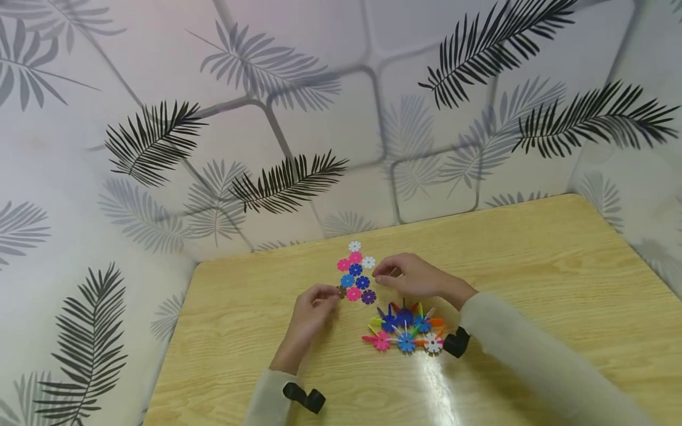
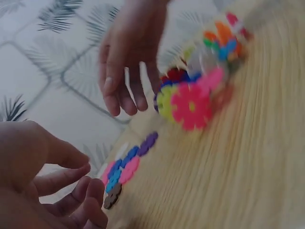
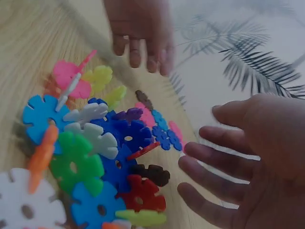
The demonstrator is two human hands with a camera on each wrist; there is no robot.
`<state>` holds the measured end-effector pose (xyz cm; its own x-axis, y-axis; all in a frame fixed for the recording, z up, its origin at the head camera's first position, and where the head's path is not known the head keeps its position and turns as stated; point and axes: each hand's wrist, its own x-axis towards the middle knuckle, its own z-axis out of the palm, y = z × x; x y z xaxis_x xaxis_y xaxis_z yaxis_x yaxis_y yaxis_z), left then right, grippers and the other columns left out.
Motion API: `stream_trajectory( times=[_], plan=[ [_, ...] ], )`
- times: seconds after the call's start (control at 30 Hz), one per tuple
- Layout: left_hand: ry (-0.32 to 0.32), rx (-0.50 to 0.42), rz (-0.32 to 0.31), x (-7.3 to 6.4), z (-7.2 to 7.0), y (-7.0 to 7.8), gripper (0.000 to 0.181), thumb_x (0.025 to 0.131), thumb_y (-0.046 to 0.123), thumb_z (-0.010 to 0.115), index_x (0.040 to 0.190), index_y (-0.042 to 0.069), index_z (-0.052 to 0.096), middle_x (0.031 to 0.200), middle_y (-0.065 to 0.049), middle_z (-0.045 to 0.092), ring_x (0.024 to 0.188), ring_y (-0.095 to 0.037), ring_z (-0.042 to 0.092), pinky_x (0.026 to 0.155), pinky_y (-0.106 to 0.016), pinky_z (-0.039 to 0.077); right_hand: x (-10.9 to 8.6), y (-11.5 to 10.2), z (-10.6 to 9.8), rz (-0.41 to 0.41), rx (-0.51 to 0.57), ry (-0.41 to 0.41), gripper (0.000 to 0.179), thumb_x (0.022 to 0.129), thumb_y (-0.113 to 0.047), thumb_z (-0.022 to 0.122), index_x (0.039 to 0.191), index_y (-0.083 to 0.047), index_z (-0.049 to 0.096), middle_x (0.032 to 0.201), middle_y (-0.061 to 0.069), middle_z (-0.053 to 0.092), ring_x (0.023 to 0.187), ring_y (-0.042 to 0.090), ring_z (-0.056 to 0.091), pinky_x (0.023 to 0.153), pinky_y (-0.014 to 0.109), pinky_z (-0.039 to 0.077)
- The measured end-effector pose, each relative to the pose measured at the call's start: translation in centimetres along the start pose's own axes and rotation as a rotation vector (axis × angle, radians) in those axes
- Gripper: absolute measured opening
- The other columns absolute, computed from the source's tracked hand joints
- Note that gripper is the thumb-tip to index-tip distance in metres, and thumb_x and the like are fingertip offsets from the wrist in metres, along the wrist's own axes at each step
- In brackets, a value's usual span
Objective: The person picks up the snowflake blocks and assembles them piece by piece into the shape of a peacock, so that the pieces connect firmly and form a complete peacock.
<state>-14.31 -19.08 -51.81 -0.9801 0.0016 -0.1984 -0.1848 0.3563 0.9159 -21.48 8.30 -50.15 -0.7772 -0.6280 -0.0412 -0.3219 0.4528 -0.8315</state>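
Note:
Flat snowflake-shaped plastic discs lie as a loose patch on the table, among them a brown disc (image 2: 113,196), a purple disc (image 1: 368,296) and a white disc (image 1: 354,246). At the patch's left side is my left hand (image 1: 314,307), fingers loosely bent and nothing seen between them; its fingertips overlap the brown disc in the head view, and contact is unclear. My right hand (image 1: 412,276) hovers to the right of the patch, fingers relaxed and apart, holding nothing. Nearer me stands a structure of interlocked discs (image 1: 406,331) in many colours, below the right hand.
The wooden table (image 1: 506,254) meets a wall (image 1: 341,118) with a leaf pattern just behind the disc patch. Black straps with small mounts (image 1: 305,397) sit on both sleeved wrists. The right forearm (image 1: 527,349) passes close beside the structure.

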Motion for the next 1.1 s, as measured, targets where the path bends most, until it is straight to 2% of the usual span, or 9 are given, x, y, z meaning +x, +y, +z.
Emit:
stream_trajectory(
  times=[0.1, 0.2, 0.3, 0.47, 0.57, 0.73, 0.83, 0.97, 1.1],
  plan=[
    [0.016, 0.242, 0.152, 1.6, 0.5, -0.2, 0.018, 0.104, 0.009, 0.071, 0.120, 0.002, 0.077, 0.112, -0.015, 0.071, 0.090, -0.017, 0.061, 0.075, -0.025, 0.050, 1.7, -0.5, 0.8, 0.058, -0.096, -0.042, 0.019, 0.107, -0.020, 0.071, 0.116, -0.005, 0.080, 0.109, 0.005, 0.080, 0.100, 0.017, 0.072, 0.096, 0.041, 0.064],
    [0.025, 0.433, 0.257, 2.6, 1.1, -0.4, 0.018, 0.100, 0.010, 0.076, 0.116, 0.001, 0.078, 0.106, -0.013, 0.068, 0.089, -0.018, 0.058, 0.077, -0.025, 0.049, 3.1, -1.4, 1.8, 0.143, -0.230, -0.073, 0.015, 0.099, -0.024, 0.083, 0.098, -0.009, 0.081, 0.093, 0.000, 0.077, 0.084, 0.014, 0.069, 0.078, 0.032, 0.062],
    [0.027, 0.535, 0.305, 2.9, 1.8, -0.5, 0.020, 0.098, 0.011, 0.080, 0.115, 0.000, 0.078, 0.100, -0.011, 0.065, 0.089, -0.017, 0.055, 0.079, -0.028, 0.049, 4.0, -2.3, 2.8, 0.216, -0.366, -0.080, 0.024, 0.091, -0.030, 0.092, 0.086, -0.012, 0.076, 0.083, -0.001, 0.073, 0.073, 0.015, 0.064, 0.066, 0.030, 0.056],
    [0.054, 0.602, 0.364, 3.2, 2.3, -0.7, 0.015, 0.098, 0.011, 0.080, 0.110, 0.003, 0.078, 0.096, -0.008, 0.061, 0.085, -0.016, 0.054, 0.077, -0.029, 0.049, 4.4, -3.1, 3.8, 0.279, -0.488, -0.055, 0.028, 0.086, -0.028, 0.096, 0.088, -0.011, 0.073, 0.083, 0.001, 0.070, 0.073, 0.017, 0.063, 0.068, 0.031, 0.058],
    [0.048, 0.620, 0.442, 3.6, 2.2, -1.3, 0.014, 0.102, 0.013, 0.075, 0.113, 0.006, 0.079, 0.096, -0.006, 0.059, 0.082, -0.014, 0.052, 0.071, -0.028, 0.047, 4.3, -3.1, 3.8, 0.293, -0.462, -0.049, 0.026, 0.087, -0.025, 0.095, 0.090, -0.009, 0.074, 0.084, 0.002, 0.071, 0.073, 0.017, 0.064, 0.068, 0.032, 0.059],
    [-0.036, 0.620, 0.502, 3.8, 1.9, -1.9, 0.020, 0.105, 0.015, 0.071, 0.120, 0.005, 0.078, 0.101, -0.005, 0.060, 0.082, -0.013, 0.052, 0.070, -0.028, 0.048, 4.0, -2.7, 3.6, 0.315, -0.380, -0.059, 0.025, 0.090, -0.025, 0.093, 0.092, -0.009, 0.073, 0.085, 0.002, 0.071, 0.072, 0.016, 0.066, 0.067, 0.029, 0.058],
    [-0.081, 0.634, 0.485, 4.9, 1.8, -3.0, 0.018, 0.106, 0.017, 0.071, 0.121, 0.008, 0.076, 0.105, -0.003, 0.061, 0.085, -0.012, 0.054, 0.076, -0.028, 0.052, 3.8, -2.6, 3.5, 0.335, -0.347, -0.051, 0.026, 0.091, -0.025, 0.092, 0.092, -0.009, 0.073, 0.086, 0.002, 0.071, 0.072, 0.017, 0.067, 0.067, 0.029, 0.059],
    [-0.127, 0.757, 0.475, 7.3, 1.8, -5.1, 0.017, 0.106, 0.020, 0.070, 0.121, 0.012, 0.069, 0.109, -0.001, 0.060, 0.089, -0.012, 0.055, 0.079, -0.029, 0.053, 3.7, -2.5, 3.5, 0.328, -0.335, -0.034, 0.027, 0.091, -0.026, 0.093, 0.095, -0.009, 0.072, 0.088, 0.003, 0.070, 0.075, 0.017, 0.064, 0.069, 0.029, 0.058],
    [-0.169, 0.868, 0.461, 8.5, 1.9, -5.7, 0.018, 0.103, 0.020, 0.074, 0.114, 0.013, 0.061, 0.101, 0.000, 0.056, 0.085, -0.013, 0.051, 0.074, -0.029, 0.049, 3.5, -1.9, 3.4, 0.269, -0.288, -0.001, 0.024, 0.089, -0.019, 0.093, 0.093, -0.009, 0.072, 0.088, 0.001, 0.071, 0.077, 0.016, 0.063, 0.070, 0.028, 0.057]
  ],
)
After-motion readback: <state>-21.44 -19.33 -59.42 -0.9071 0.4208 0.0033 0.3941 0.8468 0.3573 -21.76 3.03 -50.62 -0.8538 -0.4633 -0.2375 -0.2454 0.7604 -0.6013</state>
